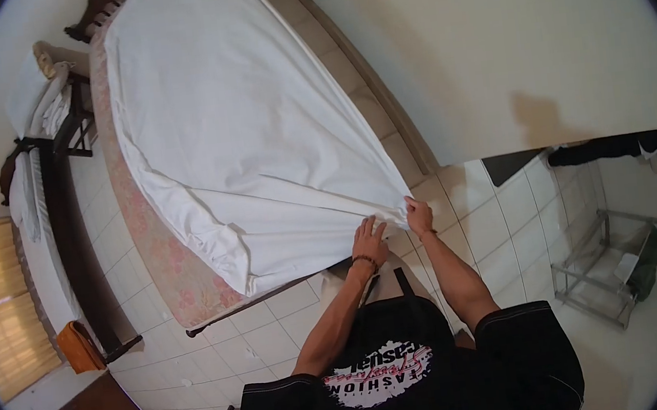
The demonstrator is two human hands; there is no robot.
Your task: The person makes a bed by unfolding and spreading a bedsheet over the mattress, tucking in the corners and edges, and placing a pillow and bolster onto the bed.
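stretching from near the headboard (pixel 97 12) down to the close end of the mattress (pixel 179 283), the white sheet (pixel 227 95) leaves a flowered strip bare along the left side, where its edge is bunched. creases fan out from the near right corner, which suggests the cloth is under pull there and slack on the left. the right hand (pixel 419 216) is closed, thumb and fingers clamped on the sheet's edge at that corner, apparently to keep it taut. the left hand (pixel 371 242) rests just beside it, palm down on the cloth with fingers bent, seemingly to steady it; whether those fingers grip a fold i cannot tell, as the fingertips are hard to make out. around the mattress runs a tiled floor (pixel 207 348), and further left stands another bed (pixel 49 245) with an orange cloth (pixel 79 345) at its near end.
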